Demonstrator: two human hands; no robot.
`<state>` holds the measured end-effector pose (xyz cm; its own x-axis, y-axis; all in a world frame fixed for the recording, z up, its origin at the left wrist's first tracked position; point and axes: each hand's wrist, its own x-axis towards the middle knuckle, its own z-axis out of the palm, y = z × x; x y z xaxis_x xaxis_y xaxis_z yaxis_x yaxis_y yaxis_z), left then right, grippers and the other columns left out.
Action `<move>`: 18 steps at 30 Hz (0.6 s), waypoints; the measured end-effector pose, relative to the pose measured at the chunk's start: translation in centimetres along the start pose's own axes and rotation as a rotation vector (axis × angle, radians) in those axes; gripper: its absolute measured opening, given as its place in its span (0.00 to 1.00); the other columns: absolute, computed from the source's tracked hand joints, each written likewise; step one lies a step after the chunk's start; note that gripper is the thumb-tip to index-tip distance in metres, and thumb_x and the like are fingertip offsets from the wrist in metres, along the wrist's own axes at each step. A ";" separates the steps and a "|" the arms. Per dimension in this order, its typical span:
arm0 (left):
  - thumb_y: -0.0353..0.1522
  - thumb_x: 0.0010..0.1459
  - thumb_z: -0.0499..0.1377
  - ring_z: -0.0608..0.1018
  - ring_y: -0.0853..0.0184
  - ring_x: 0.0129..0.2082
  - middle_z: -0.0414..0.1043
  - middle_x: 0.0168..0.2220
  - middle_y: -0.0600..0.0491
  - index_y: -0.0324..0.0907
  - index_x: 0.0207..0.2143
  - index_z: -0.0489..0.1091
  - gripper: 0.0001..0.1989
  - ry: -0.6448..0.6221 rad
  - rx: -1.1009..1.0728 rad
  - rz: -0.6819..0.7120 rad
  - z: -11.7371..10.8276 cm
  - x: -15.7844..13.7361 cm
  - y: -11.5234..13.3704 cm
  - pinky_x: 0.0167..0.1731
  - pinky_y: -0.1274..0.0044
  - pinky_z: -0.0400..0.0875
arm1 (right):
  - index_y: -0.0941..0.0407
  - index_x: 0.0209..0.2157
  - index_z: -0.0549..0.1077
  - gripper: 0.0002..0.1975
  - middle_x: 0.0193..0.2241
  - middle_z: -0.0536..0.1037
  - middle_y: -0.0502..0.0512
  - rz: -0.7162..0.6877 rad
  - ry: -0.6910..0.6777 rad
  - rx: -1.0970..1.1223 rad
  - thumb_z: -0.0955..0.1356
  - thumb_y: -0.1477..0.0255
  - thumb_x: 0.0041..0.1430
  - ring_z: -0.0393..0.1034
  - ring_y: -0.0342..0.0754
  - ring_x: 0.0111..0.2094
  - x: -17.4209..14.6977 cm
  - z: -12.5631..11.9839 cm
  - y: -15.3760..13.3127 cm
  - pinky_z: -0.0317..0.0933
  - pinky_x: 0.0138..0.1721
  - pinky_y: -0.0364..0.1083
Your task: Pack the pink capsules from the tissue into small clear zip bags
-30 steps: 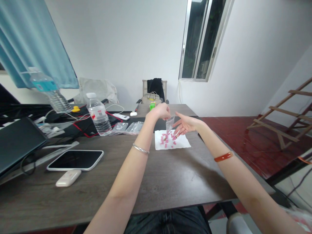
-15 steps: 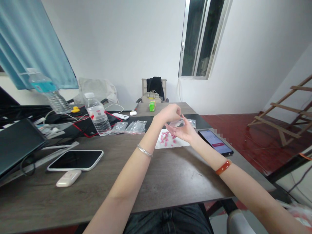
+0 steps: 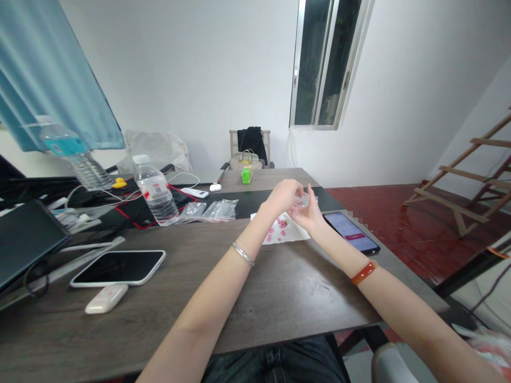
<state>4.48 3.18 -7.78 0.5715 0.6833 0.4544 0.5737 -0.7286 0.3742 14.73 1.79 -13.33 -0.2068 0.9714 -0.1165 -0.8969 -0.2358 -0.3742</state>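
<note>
Well to the left of the grip, a water bottle (image 3: 156, 192) stands beside some flat plastic bags (image 3: 219, 209); a wide outward swing of the left arm might tip it or drag the bags along, though both lie clear of the hands for now. Below the grip and on its near side, pink bits (image 3: 282, 223) lie loose on white paper (image 3: 297, 234). A dropped wrist or a brushing little finger could scatter them, since the sheet has no raised edge that shows. At the grip itself, the small clear bag (image 3: 303, 200) sits between the two hands; thin and slippery as it looks, it could slide or twist if one side let go early. Just right of the grip, a lit phone (image 3: 354, 232) could be nudged by the right wrist if that arm moved outward.

The left hand (image 3: 286, 194) comes in from the left, wrist arched, fingers bent down; thumb and fingers seem pinched on the bag's edge, the tips partly hidden. The right hand (image 3: 306, 211) is turned palm inward, thumb upright beside the plastic and fingers curled below it; whether it squeezes the bag or only steadies it, I cannot tell. Both forearms reach forward, converging above the paper.
</note>
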 end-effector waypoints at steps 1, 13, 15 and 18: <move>0.19 0.46 0.53 0.71 0.66 0.28 0.71 0.26 0.50 0.39 0.24 0.74 0.12 0.010 -0.001 -0.030 0.3 -0.2 0.1 0.35 0.77 0.64 | 0.56 0.35 0.66 0.18 0.28 0.75 0.51 -0.003 -0.004 -0.004 0.61 0.54 0.62 0.74 0.43 0.31 0.0 -0.1 0.0 0.72 0.32 0.42; 0.24 0.56 0.51 0.69 0.57 0.51 0.67 0.51 0.42 0.37 0.44 0.68 0.14 0.069 0.227 -0.030 4.1 -4.3 0.4 0.52 0.66 0.58 | 0.57 0.30 0.68 0.16 0.21 0.73 0.50 -0.014 0.064 -0.301 0.62 0.58 0.61 0.72 0.46 0.26 0.0 -0.7 0.2 0.68 0.27 0.43; 0.24 0.55 0.51 0.66 0.57 0.56 0.63 0.55 0.41 0.38 0.43 0.67 0.13 0.147 0.146 -0.058 5.3 -4.6 0.7 0.54 0.66 0.56 | 0.56 0.27 0.67 0.15 0.20 0.72 0.50 -0.064 0.088 -0.391 0.64 0.58 0.58 0.72 0.47 0.27 0.1 -0.9 0.1 0.68 0.29 0.44; 0.24 0.52 0.55 0.59 0.59 0.62 0.56 0.60 0.40 0.40 0.43 0.62 0.14 0.344 -0.098 -0.206 7.0 -4.8 1.6 0.57 0.67 0.54 | 0.54 0.24 0.65 0.15 0.18 0.70 0.48 -0.064 0.097 -0.466 0.64 0.59 0.57 0.71 0.45 0.26 0.1 -1.2 -0.1 0.68 0.30 0.43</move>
<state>6.76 -0.96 -15.05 0.2116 0.7717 0.5998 0.5874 -0.5909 0.5530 15.23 1.90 -14.38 -0.0995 0.9825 -0.1573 -0.6312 -0.1845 -0.7534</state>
